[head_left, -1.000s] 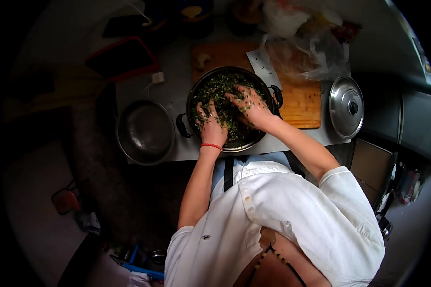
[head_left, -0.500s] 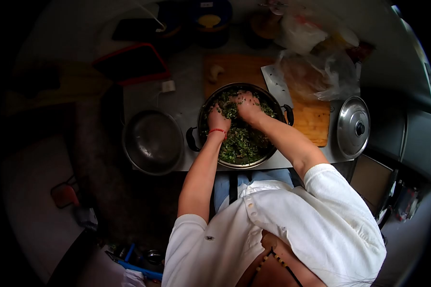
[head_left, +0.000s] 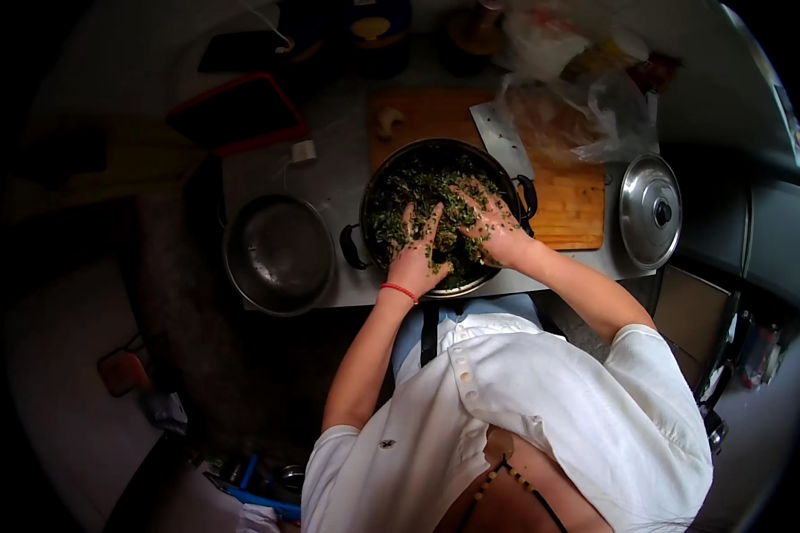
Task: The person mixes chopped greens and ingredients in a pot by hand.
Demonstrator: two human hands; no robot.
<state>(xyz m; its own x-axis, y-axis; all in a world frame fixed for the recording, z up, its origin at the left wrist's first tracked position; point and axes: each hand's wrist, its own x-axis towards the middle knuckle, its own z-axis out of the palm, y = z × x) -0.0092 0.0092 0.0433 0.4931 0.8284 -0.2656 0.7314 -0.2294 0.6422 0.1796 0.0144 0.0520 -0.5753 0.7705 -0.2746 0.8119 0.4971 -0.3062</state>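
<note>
A two-handled metal pot with black handles stands at the table's front edge, filled with chopped green herbs or greens. My left hand, with a red bracelet at the wrist, lies on the near left part of the greens, fingers spread. On the right side of the pot my right hand rests in the mix with its fingers apart. Green bits cling to both hands. Some fingertips are sunk in the greens and hidden.
A steel bowl sits left of the pot. Behind it are a wooden cutting board, a wide blade and plastic bags. A pot lid lies on the right; a red-framed tablet is back left.
Both hands have drawn back from the far side of the pot toward me, and their fingers have spread. The greens now lie heaped toward the far side. The view has shifted slightly.
</note>
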